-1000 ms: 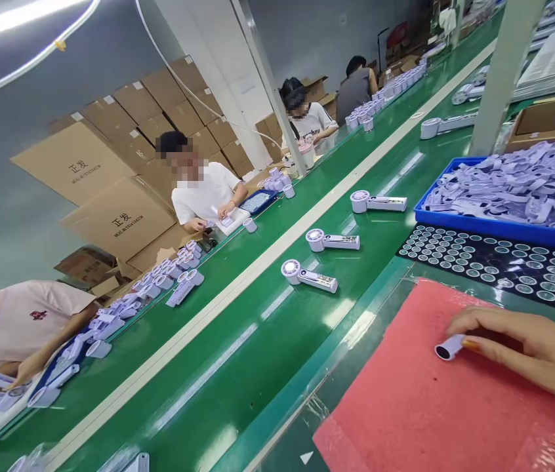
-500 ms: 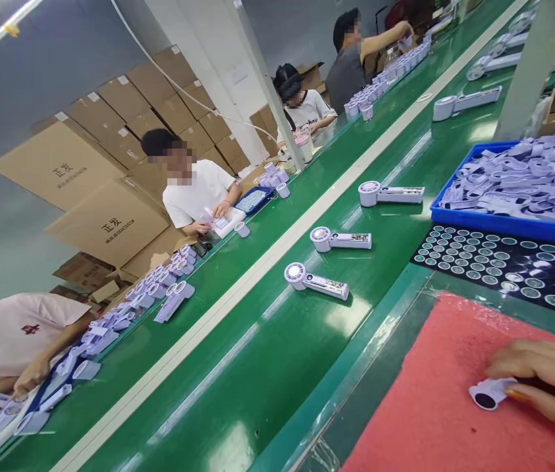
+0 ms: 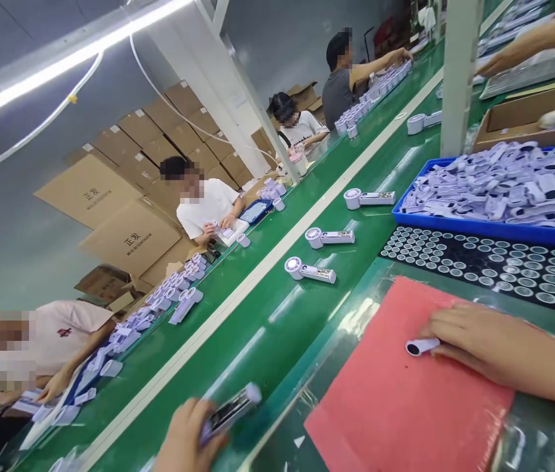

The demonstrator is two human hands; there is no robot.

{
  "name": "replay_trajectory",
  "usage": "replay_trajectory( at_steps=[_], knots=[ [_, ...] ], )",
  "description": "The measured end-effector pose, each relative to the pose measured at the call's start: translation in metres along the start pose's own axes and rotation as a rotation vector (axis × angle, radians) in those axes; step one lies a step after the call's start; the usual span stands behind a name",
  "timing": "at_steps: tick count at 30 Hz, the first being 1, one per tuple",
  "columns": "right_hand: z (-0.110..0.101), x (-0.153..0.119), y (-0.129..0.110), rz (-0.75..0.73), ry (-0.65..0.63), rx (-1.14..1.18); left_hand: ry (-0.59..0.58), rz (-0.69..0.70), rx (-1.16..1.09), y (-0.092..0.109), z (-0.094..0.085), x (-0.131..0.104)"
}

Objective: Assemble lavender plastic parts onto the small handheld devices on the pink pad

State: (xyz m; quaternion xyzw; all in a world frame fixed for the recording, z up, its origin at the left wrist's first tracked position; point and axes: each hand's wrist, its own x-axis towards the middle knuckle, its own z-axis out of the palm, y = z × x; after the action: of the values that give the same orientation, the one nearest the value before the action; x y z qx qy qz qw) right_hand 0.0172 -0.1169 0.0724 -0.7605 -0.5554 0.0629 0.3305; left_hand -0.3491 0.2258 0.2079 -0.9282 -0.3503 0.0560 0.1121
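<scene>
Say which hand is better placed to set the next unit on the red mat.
Left, probably. The left hand already grips a fan unit over the belt edge beside the red mat; the right hand is occupied pressing a lavender shell onto it.

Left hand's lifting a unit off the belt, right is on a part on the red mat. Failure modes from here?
1. The left hand grips the blurred fan unit at one end only; it may slip back onto the green belt.
2. The right hand only pins the small lilac part on the red mat; it could roll off.

Bright overhead tube light (image 3: 75, 62); belt (image 3: 258, 314) glare, blurred edges.
</scene>
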Motion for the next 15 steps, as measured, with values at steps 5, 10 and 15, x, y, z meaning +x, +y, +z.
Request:
replay_trajectory(
  at_steps=[5,10,15],
  knots=[
    [-0.029,-0.013,-0.036,-0.046,0.100,0.057,0.199,0.443,-0.396,0.170,-0.002,0.022],
    [-0.040,-0.024,-0.053,-0.058,0.133,0.038,0.188,0.643,-0.523,0.272,0.005,0.029],
    [-0.024,-0.020,-0.058,-0.013,0.032,-0.029,0.185,0.659,-0.622,0.278,0.009,0.027]
  ],
)
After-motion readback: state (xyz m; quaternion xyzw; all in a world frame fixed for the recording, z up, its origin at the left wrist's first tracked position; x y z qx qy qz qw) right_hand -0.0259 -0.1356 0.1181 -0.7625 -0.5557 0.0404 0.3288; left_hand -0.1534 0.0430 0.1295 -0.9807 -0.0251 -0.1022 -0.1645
